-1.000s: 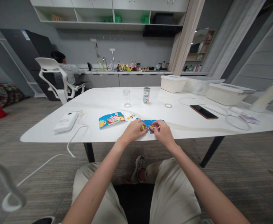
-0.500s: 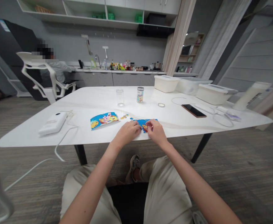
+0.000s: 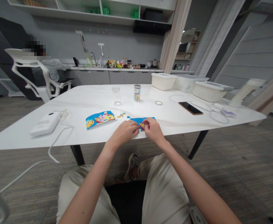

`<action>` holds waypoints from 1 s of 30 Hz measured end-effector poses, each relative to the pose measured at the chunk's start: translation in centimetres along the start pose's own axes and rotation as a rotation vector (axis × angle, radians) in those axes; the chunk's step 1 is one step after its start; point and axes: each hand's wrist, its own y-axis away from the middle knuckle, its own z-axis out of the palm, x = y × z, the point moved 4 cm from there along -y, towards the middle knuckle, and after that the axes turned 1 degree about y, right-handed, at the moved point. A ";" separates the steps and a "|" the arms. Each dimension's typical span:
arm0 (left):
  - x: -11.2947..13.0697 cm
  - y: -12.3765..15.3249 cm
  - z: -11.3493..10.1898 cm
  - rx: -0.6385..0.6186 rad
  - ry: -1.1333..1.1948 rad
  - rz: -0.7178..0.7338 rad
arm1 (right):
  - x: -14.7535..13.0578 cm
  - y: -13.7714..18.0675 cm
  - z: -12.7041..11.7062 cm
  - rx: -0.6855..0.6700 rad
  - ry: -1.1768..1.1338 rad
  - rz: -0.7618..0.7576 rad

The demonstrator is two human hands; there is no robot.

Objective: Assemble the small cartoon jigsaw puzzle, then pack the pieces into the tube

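Observation:
A partly joined jigsaw puzzle (image 3: 136, 119), blue with a brown boat, lies flat near the table's front edge. My left hand (image 3: 126, 132) is at its lower left side, fingers curled together against the edge. From the right, my right hand (image 3: 153, 129) bends over it, thumb and index finger pinched at the boat part. The fingers hide the exact pieces under them. Several loose puzzle pieces (image 3: 121, 115) lie just beyond my left hand. To the left is a slightly curved picture sheet (image 3: 100, 119) with cartoon figures in a boat.
Beyond my hands stand a clear jar (image 3: 116, 95), a printed can (image 3: 137, 93) and a ring-like lid (image 3: 158, 102). On the right are a phone (image 3: 190, 108), cables, lidded boxes (image 3: 163, 82) and a tilted bottle (image 3: 246, 93). A white power bank-like device (image 3: 46, 124) trails a cable on the left.
The view has shifted a little, so everything sits slightly further left. Both hands stay at the jigsaw puzzle with nearly the same finger positions.

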 end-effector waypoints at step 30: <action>-0.3 0.6 -0.2 -0.031 -0.145 -0.088 | 0.6 -0.1 0.0 -0.001 -0.093 0.097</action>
